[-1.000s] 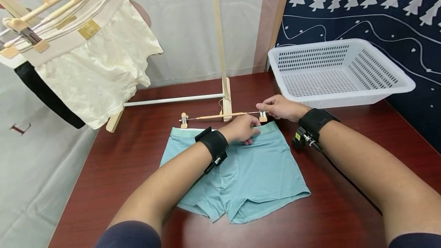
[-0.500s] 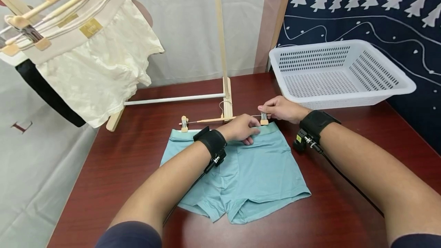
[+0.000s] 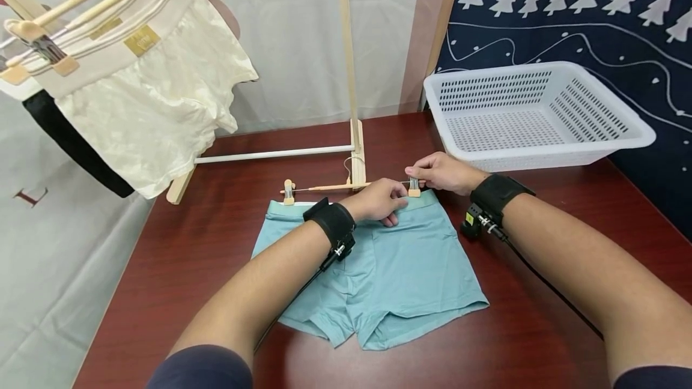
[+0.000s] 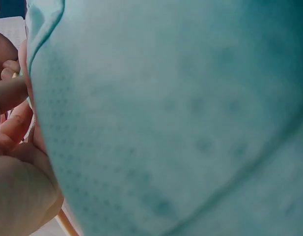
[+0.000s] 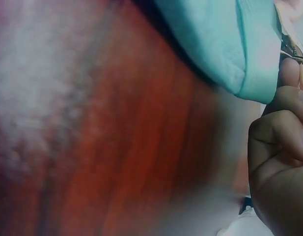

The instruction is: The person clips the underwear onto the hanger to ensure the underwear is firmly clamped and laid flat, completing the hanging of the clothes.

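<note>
Just in front of the white basket (image 3: 540, 113), your right hand (image 3: 440, 173) pinches the hanger clip (image 3: 413, 186) while your left hand (image 3: 378, 200) fingers curl on the teal boxer shorts' (image 3: 389, 269) waistband, flat on the tabletop (image 3: 216, 245).

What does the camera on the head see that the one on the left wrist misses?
Only the head view shows the whole scene: the white basket, the cream shorts hanging on the rack, the wooden clip hanger on the table, and the right hand pinching its right clip. Only the left wrist view shows the fabric's fine dotted weave close up. Both show the teal shorts and the left hand at the waistband.
</note>
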